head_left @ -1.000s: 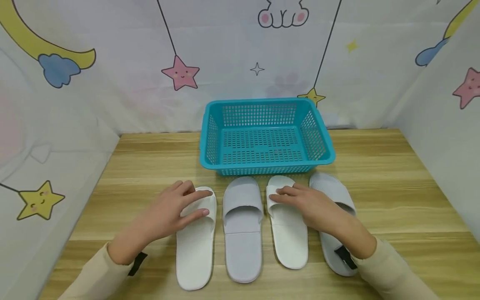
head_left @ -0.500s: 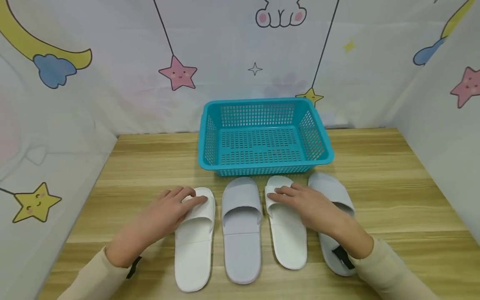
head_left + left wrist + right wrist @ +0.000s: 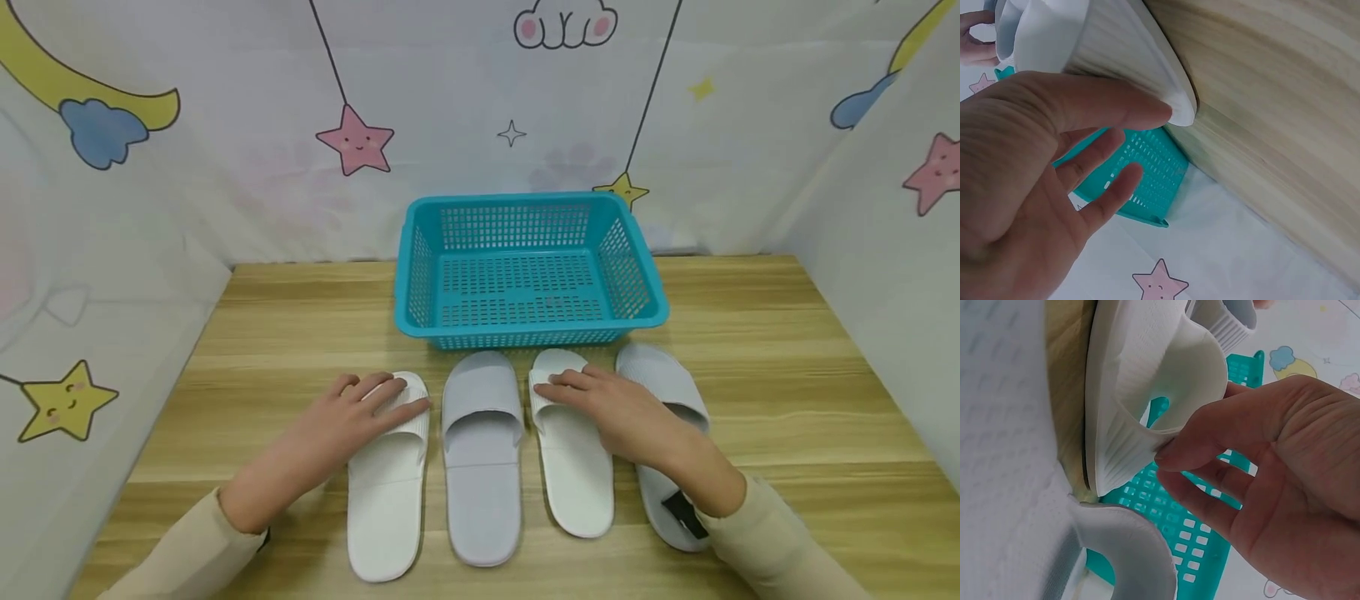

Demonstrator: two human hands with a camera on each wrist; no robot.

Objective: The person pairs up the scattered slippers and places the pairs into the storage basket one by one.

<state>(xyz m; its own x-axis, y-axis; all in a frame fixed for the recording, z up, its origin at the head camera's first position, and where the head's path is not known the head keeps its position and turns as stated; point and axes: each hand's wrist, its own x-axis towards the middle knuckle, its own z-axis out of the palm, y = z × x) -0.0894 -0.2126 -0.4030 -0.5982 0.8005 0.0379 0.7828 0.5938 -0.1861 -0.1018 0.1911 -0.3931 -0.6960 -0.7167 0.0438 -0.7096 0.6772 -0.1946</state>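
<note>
Two white slippers and two grey slippers lie in an alternating row in the head view. My left hand lies over the strap of the leftmost white slipper, fingers extended across it. In the left wrist view its thumb is beside the slipper and the other fingers are spread. My right hand rests on the strap of the other white slipper. The right wrist view has the thumb at the strap's edge, fingers loosely bent. Between the hands lies a grey slipper; another grey slipper is partly hidden under the right forearm.
A turquoise plastic basket with perforated sides stands just behind the slippers on the wooden table. White cloth printed with stars and moons hangs at the back and both sides.
My left hand's fingers have shifted over the leftmost white slipper's strap, and its thumb has gone out of sight in the head view. The right hand and the slippers stay put.
</note>
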